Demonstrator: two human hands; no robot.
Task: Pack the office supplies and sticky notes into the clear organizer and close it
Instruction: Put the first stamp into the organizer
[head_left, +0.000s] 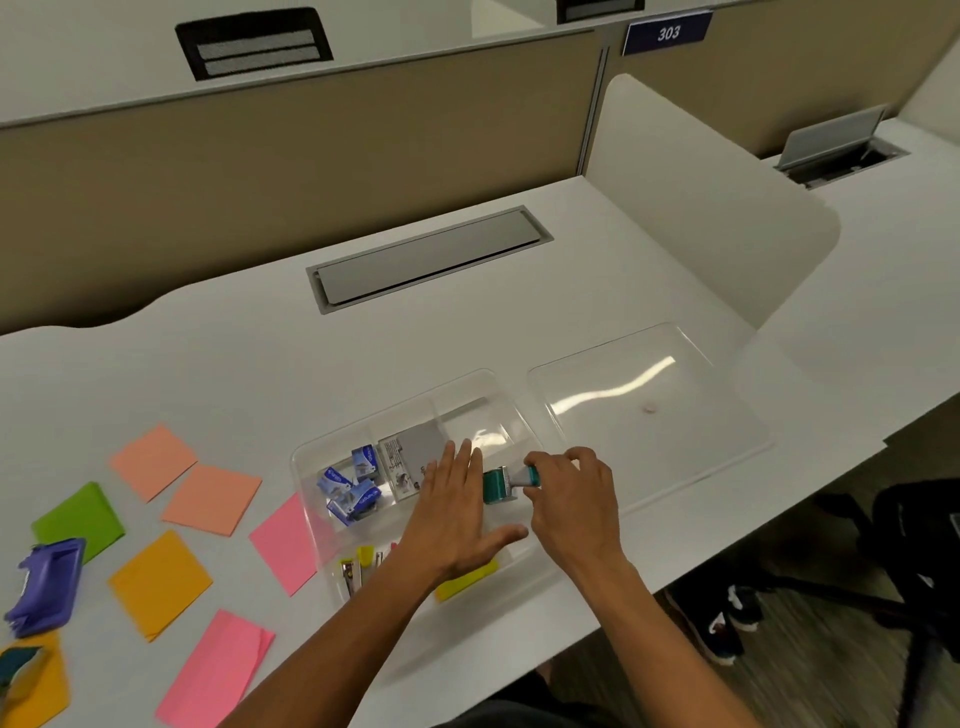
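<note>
Clear, shiny plastic makes up the see-through organizer box (311, 457), which sits on the smooth white desk (260, 364) and is split into small rooms by thin walls. Its flat clear lid (675, 426) lies open just beside it on the right, with a bright streak of light on it. In one back room lie little blue and white cardboard boxes (350, 486), jumbled together. Next to them is a flat grey card pack (415, 452) with tiny print that is too small to read. The left hand (457, 514) is spread flat and wide over the middle of the box, holding nothing, and it hides what is under it. The right hand (576, 499) pinches the handle of a small teal stamp roller (501, 483), held low over the box's right side; I cannot tell if the roller touches the bottom. Near the front of the box, a yellow tool with a metal part (350, 571) and a flat yellow piece (467, 579) peek out from under the left arm, so their shapes are hard to make out. Thin square paper sticky notes still lie on the desk to the left: peach ones (210, 499), pink ones (285, 540), an orange one (158, 582) and a green one (78, 519). A purple plastic thing (47, 587) sits near the left edge, blurry. One more orange note (36, 686) is cut off at the corner.
</note>
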